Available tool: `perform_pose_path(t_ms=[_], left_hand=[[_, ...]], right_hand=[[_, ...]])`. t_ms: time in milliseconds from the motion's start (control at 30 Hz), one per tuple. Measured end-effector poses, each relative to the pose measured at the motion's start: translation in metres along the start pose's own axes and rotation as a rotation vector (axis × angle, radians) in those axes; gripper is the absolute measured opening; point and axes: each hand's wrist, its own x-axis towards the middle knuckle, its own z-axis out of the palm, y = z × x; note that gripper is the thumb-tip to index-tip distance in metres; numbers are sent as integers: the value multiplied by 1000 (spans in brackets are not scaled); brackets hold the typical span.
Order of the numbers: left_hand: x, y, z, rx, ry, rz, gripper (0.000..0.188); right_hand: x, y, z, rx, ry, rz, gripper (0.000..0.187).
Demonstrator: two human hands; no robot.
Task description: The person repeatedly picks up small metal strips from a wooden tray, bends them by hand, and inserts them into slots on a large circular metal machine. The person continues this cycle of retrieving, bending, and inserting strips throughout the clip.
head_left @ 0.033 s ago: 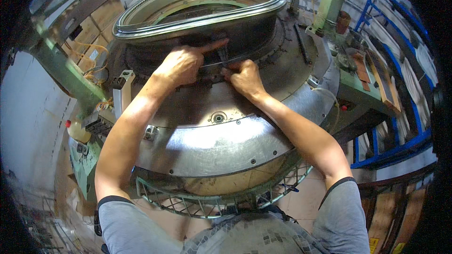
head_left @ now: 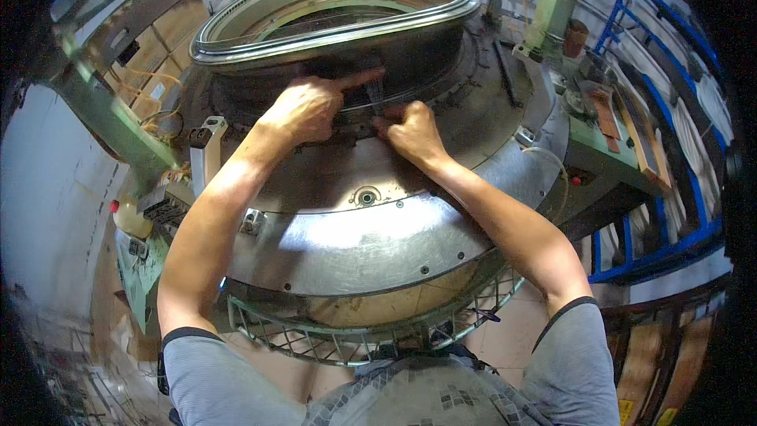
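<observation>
Before me stands a large round metal machine with a dark cylinder (head_left: pixel 426 59) topped by a shiny grooved ring (head_left: pixel 331 46). My left hand (head_left: pixel 309 106) is against the cylinder's near side, index finger stretched to the right and the other fingers curled. Thin pale needle-like strands (head_left: pixel 374 93) run up and down just below that fingertip. At their lower end my right hand (head_left: pixel 413 131) is closed in a pinch near the cylinder's foot. Whatever sits between its fingertips is too small to make out. Below both hands lies a wide, bright metal rim plate (head_left: pixel 355 233).
Green posts (head_left: pixel 142 138) rise on both sides. A dark bar (head_left: pixel 505 71) lies on the machine's right. Blue racks (head_left: pixel 694 181) with pale rolls stand far right. A bottle with a red cap (head_left: pixel 132 221) is at left. A green lattice guard (head_left: pixel 331 347) curves below the rim.
</observation>
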Motion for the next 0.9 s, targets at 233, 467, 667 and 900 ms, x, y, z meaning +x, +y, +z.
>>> perform_pose_path(t_ms=[233,467,667,900], left_hand=[[3,-8,3,-135,43,101,37],[-1,-5,-12,-208,-28,107,18],[2,0,-11,-60,-13,34,14],[6,-9,-29,46,145,-26,10]], right_hand=[[-3,5,-9,-169,-47,64,22],[-1,11,-5,-106,-98,56,17],[0,16,-8,-103,-2,1,21],[40,20,22,-11,91,16,22]])
